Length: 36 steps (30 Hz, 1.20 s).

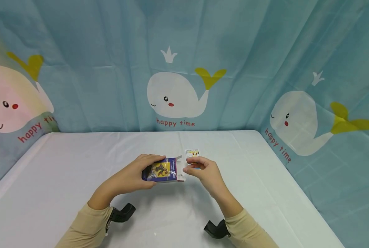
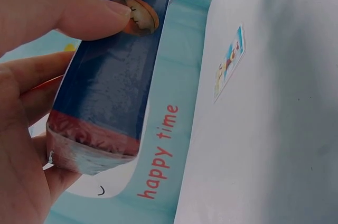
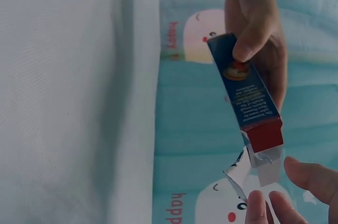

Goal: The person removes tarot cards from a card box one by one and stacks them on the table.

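Observation:
My left hand (image 1: 134,174) grips a blue tarot card box (image 1: 162,169) by its sides, thumb on the narrow near side and fingers round the far one. The box has a yellow picture on its front and is held above the table. Its right end is open, with white flaps (image 3: 268,166) sticking out. Close to that end is my right hand (image 1: 207,172), thumb and fingers apart with no thing seen between them. On the table just behind the right fingers lies a picture card (image 2: 231,63), partly hidden in the head view. The inside of the box is hidden.
A white cloth (image 1: 79,165) covers the table. Light blue curtains (image 1: 110,96) with printed whales hang behind it and at the sides. A black wrist mount (image 1: 122,213) sits on the left sleeve and another (image 1: 216,229) on the right.

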{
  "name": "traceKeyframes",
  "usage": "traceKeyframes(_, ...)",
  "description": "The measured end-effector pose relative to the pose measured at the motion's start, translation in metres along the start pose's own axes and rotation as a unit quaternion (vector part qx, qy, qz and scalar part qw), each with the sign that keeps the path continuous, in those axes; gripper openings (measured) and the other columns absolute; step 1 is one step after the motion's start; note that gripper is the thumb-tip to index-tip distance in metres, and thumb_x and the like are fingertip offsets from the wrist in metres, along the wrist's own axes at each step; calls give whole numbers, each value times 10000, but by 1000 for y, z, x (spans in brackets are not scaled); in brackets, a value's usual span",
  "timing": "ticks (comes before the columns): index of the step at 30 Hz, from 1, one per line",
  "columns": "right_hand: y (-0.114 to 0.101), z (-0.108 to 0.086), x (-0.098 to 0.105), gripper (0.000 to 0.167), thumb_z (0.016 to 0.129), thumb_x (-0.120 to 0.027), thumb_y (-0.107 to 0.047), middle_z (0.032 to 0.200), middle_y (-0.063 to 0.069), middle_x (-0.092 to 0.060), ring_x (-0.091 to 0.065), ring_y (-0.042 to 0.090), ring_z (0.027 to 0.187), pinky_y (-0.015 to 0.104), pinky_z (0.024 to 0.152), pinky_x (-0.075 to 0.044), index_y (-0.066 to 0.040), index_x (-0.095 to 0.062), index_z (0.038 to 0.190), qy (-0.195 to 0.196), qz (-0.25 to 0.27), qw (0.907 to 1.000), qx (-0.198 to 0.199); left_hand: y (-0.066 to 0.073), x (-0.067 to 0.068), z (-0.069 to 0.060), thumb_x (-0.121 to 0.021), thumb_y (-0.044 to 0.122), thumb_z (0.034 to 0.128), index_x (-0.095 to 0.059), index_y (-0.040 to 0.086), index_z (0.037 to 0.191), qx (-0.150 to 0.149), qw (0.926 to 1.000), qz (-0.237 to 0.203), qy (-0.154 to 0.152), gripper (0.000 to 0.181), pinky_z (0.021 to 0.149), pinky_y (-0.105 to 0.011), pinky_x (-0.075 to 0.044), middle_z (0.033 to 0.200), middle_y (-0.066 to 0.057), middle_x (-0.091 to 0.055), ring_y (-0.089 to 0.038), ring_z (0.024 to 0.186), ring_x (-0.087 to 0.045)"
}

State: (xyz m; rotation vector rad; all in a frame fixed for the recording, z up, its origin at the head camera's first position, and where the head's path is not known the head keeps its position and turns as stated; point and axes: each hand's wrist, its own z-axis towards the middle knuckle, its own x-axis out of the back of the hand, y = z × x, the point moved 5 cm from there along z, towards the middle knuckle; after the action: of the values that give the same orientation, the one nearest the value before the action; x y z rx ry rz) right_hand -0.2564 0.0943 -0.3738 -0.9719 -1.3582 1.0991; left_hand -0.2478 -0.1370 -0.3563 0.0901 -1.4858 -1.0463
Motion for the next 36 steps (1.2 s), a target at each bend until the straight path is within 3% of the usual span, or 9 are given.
traceKeyframes(4,2,1,-1,304,810,-790,-131,951,76,-724,-629,108,873,272,769,-477,-49,-737,1097,-19,-6,10000,-34,0,0,0,-767,131,802,-479,161,1478,8,10000,-12,-2,736,964,-456,-448,1464,-79,-508,-274,1281,-464)
traceKeyframes(19,10,4,-11,336,847,-753,-125,997,116,-732,-693,101,827,285,786,-579,75,-694,1111,-354,402,9985,-122,3,-2,1,-769,122,798,-484,158,1475,-120,9999,-77,-64,736,966,-407,-442,1452,-62,-522,-252,1266,-465)
traceKeyframes(31,13,3,-14,260,869,-757,-187,952,97,-727,-689,124,800,314,789,-587,16,-727,1029,-295,379,9986,-200,9,-5,2,-767,98,783,-492,147,1470,-264,9996,-86,-51,742,977,-410,-450,1450,-69,-527,-265,1283,-465)
traceKeyframes(36,14,3,-16,212,875,-738,-144,969,114,-724,-670,107,813,314,773,-589,31,-730,995,-196,343,9991,-182,10,-8,3,-769,105,781,-493,164,1469,-254,9996,-89,-83,744,986,-420,-445,1448,-53,-529,-258,1289,-463)
